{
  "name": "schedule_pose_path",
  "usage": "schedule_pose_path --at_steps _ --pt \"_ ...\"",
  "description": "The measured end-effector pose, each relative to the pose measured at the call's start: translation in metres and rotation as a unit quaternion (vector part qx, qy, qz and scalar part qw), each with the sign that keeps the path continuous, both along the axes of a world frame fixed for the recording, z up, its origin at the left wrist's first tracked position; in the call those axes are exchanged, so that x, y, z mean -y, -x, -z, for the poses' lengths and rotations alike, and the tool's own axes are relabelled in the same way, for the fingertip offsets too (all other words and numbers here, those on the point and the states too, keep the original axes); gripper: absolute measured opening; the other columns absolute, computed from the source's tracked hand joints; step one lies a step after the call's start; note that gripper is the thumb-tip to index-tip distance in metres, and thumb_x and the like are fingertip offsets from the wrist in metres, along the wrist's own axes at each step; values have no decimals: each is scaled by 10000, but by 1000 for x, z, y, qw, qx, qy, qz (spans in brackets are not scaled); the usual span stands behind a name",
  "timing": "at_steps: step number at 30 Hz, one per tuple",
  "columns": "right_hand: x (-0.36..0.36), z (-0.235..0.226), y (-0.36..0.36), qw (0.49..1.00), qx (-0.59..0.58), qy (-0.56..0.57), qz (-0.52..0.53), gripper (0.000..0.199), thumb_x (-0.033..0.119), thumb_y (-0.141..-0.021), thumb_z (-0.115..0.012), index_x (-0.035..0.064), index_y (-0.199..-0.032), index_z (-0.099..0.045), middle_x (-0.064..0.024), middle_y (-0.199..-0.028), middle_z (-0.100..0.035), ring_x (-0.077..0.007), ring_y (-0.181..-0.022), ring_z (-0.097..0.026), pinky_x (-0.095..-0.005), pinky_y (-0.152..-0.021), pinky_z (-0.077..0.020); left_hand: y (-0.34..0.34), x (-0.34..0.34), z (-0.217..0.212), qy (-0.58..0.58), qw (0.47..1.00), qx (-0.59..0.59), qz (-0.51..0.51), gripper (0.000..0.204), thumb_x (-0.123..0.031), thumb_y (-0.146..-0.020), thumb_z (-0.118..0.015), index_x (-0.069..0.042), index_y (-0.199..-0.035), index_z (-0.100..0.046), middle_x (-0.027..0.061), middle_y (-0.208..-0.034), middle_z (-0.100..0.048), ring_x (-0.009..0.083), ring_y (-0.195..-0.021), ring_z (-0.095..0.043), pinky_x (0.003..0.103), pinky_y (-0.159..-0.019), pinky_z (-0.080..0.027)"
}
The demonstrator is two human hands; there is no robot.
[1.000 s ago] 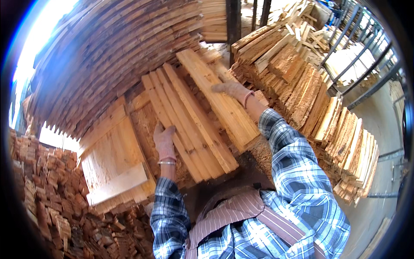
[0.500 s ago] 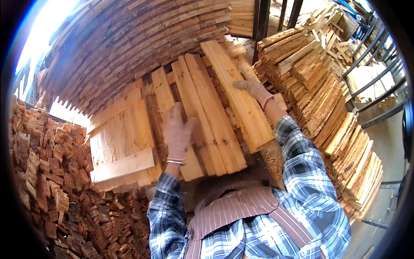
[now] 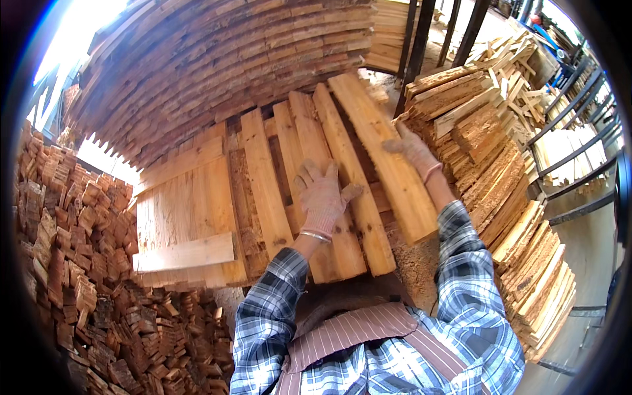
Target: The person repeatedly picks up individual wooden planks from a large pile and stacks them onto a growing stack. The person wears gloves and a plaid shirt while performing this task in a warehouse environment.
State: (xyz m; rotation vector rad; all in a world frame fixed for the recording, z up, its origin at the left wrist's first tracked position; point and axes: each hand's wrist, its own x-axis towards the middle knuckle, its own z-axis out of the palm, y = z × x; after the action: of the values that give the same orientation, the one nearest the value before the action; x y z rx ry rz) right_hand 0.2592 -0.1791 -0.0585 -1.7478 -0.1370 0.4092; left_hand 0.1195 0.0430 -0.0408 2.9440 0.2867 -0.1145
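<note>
Plaid sleeves and a striped apron (image 3: 368, 332) fill the near edge of the view, both forearms reaching up from there onto a bunch of long pale planks. Left hand (image 3: 321, 197), in a worn knit glove, lies flat with fingers spread on the middle planks (image 3: 309, 158), pressing on top rather than gripping anything. Right hand (image 3: 413, 150), gloved too, rests on the right side of the widest plank (image 3: 382, 155), fingers loosely curled over its edge, can't honestly tell if it's a real grip or just a push. The planks lie side by side, fanned a bit, running from the near edge of the work surface toward the far end. Just left of them sits a nailed-up board panel (image 3: 187, 217) with a cross batten along its near end. Lower left is a heap of short dark wood offcuts (image 3: 72, 263). On the right, a tall stack of rough slats (image 3: 513, 217), with dark metal racking (image 3: 579, 131) beyond it. Farthest back, a big pile of long weathered boards (image 3: 217, 66) spans the whole top of the view.
</note>
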Motion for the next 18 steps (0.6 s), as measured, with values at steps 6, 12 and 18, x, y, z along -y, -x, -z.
schedule_pose_path --at_steps 6,12,18 --pt "42 -5 -21 997 7 75 12 982 248 -773 -777 -39 -1531 -221 -190 -1367 -546 -224 -1191 -568 -278 -981 -453 6 -12 9 205 979 -18 -9 879 -678 -863 -535 -182 -1543 -281 341 -1573 -112 527 -1430 -196 526 -1182 -169" --pt "52 27 -22 992 -43 -107 42 913 266 -815 -742 15 -1543 -250 -137 -1407 -511 -189 -1121 -597 -291 -939 -480 -16 17 29 -74 995 40 58 824 -587 -890 -565 -161 -1538 -285 318 -1569 -156 477 -1417 -252 476 -1161 -242" --pt "49 34 -24 979 -60 -194 19 749 232 -859 -680 -9 -1487 -350 -121 -1275 -601 -189 -1027 -635 -310 -875 -523 8 -56 -11 322 936 140 19 515 -353 -914 -629 -89 -1352 -570 147 -1445 -505 297 -1340 -467 386 -1104 -380"
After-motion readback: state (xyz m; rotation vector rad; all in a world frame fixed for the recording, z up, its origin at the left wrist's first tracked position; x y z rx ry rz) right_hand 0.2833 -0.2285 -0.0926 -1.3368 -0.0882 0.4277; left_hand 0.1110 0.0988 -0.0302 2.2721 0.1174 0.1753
